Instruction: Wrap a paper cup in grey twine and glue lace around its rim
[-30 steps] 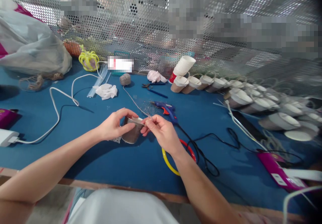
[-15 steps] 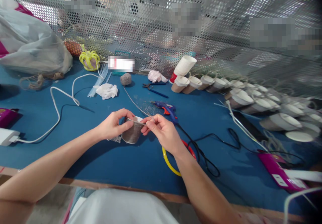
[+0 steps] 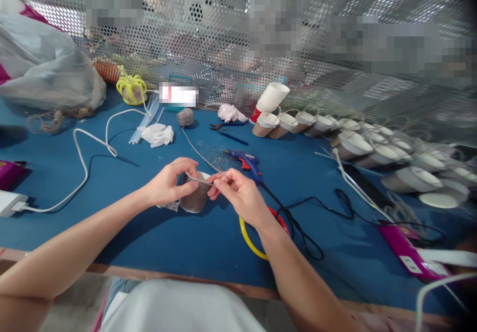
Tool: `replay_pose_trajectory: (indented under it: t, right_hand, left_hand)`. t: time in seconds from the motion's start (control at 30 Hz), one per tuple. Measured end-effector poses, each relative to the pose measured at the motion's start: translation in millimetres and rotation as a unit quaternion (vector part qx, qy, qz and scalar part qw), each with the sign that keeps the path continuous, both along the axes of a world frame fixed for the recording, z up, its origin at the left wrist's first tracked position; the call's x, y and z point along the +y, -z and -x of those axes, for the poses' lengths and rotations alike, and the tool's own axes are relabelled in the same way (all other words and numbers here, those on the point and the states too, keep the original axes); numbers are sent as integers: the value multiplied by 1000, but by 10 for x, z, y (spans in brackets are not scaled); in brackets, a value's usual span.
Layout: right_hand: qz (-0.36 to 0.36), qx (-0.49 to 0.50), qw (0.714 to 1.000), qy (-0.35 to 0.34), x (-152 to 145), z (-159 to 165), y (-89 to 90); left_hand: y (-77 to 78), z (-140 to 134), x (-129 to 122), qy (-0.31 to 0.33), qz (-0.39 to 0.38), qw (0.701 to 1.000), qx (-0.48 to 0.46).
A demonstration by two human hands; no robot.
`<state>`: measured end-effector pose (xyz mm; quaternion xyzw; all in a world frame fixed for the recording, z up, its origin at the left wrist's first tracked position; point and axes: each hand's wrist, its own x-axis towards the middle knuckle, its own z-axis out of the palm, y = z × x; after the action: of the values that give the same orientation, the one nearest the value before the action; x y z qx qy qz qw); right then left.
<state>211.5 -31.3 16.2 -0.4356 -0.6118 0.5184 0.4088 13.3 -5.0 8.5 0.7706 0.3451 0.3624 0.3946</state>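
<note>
A paper cup [image 3: 194, 202] wrapped in grey-brown yarn stands near the front of the table, its white inside showing at the top. My left hand [image 3: 175, 182] is closed at the cup's left side, thumb and fingers gripping near the rim. With thumb and fingertips, my right hand [image 3: 237, 193] pinches the grey yarn [image 3: 201, 155] at the right of the rim. A stretch of yarn runs across the cup's upper front between both hands. The strand leads back to a yarn ball [image 3: 185, 117]. My fingers hide part of the rim.
A blue glue gun [image 3: 244, 159] lies behind my right hand, its black cord trailing right. Pliers [image 3: 228, 132] and crumpled tissue [image 3: 158, 135] lie farther back. Several wrapped cups [image 3: 350, 144] fill the right side. A yellow-and-red ring [image 3: 249, 241] lies under my right forearm.
The view has shifted slightly. Both hands keep nearly the same grip at the cup's rim, with only small finger movement on the yarn.
</note>
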Motion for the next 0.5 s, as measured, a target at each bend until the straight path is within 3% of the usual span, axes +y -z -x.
replay_pose_trajectory:
  t: [0.5]
  right_hand:
    - [18, 27, 999, 2, -33, 40, -23]
  left_hand:
    - [-2, 0, -1, 22, 5, 1000, -15]
